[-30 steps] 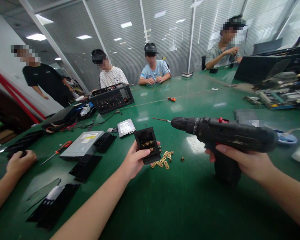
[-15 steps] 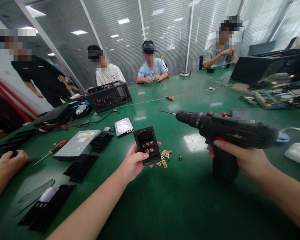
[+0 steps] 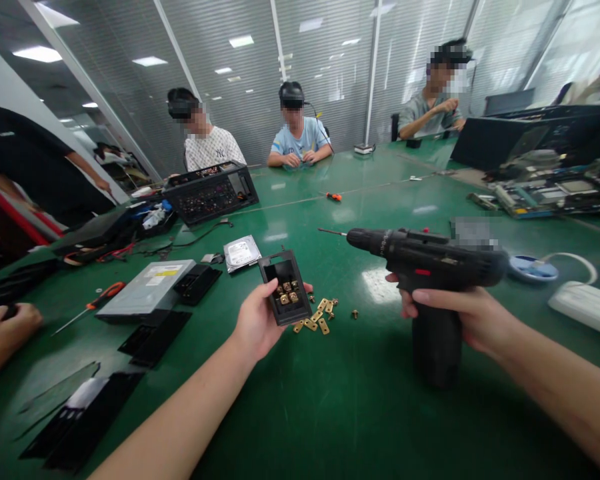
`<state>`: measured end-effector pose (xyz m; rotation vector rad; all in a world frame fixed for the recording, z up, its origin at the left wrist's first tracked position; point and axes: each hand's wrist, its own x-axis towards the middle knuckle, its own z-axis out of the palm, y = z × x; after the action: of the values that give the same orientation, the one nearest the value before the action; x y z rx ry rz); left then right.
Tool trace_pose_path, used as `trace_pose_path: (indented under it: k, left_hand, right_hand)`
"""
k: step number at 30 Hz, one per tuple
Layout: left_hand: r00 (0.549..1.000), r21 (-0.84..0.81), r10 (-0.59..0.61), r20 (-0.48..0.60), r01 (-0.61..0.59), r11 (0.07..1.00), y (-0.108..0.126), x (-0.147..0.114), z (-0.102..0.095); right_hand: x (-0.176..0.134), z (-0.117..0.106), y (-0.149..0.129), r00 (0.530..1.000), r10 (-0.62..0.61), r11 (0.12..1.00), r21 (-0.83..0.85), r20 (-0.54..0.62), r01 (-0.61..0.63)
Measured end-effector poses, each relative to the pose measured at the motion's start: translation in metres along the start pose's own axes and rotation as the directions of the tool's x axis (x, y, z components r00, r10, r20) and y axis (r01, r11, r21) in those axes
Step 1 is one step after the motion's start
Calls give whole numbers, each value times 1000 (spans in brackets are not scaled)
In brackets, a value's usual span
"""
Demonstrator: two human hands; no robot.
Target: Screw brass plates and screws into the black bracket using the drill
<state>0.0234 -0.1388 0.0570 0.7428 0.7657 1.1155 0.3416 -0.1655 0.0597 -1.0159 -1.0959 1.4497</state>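
Note:
My left hand [image 3: 257, 317] grips a small black rectangular case [image 3: 293, 263] by its edges, thumb on the near left side. Several brass screw terminals [image 3: 287, 294] sit in the case's recess. Under and beside it on the table lie flat brass plates [image 3: 323, 326] with holes, and a loose brass screw [image 3: 355, 314] lies to their right. My right hand [image 3: 455, 310] is wrapped round the handle of a black cordless drill [image 3: 420, 257]. The drill's long thin bit [image 3: 331, 232] points left, above the table and apart from the case.
Left on the green table [image 3: 360, 427] are a hard drive [image 3: 242, 253], an optical drive [image 3: 147, 290], an orange screwdriver [image 3: 93, 307] and black plastic parts [image 3: 100, 413]. Another person's hand [image 3: 13, 327] rests at the left edge. Circuit boards [image 3: 555, 190] and a white power strip [image 3: 587, 307] are right.
My left thumb has moved from inside the case's recess to its side edge. The drill has shifted slightly left, and my right index finger has come off the trigger area. The standing person has moved leftward.

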Motion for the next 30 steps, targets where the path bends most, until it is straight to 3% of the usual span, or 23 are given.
trace_pose_path:
  k: [3, 6, 12, 17, 19, 24, 30]
  left_hand:
    - [998, -95, -53, 26, 55, 994, 3, 4, -7]
    - [997, -148, -71, 8, 72, 986, 4, 11, -14]
    - [995, -246, -78, -67, 59, 968, 1, 25, -24]
    - [996, -229, -87, -23, 79, 970, 3, 31, -24]
    - [996, -219, -86, -39, 76, 973, 5, 33, -22]
    - [989, -193, -123, -77, 106, 975, 4, 42, -22]
    - [981, -104, -15, -193, -6, 995, 10, 80, -20]
  right_hand:
    - [-1, 7, 6, 997, 30, 997, 68, 71, -35]
    - [-3, 12, 6, 987, -40, 983, 185, 155, 11]
    - [-18, 14, -10, 969, -213, 937, 306, 125, 167]
    - [-25, 12, -10, 953, -181, 898, 437, 242, 60]
    - [-24, 13, -6, 952, -154, 922, 386, 266, 41]
    - [-17, 18, -3, 938, -247, 968, 102, 242, 228]
    - [-7, 45, -5, 907, -168, 977, 186, 385, 102]
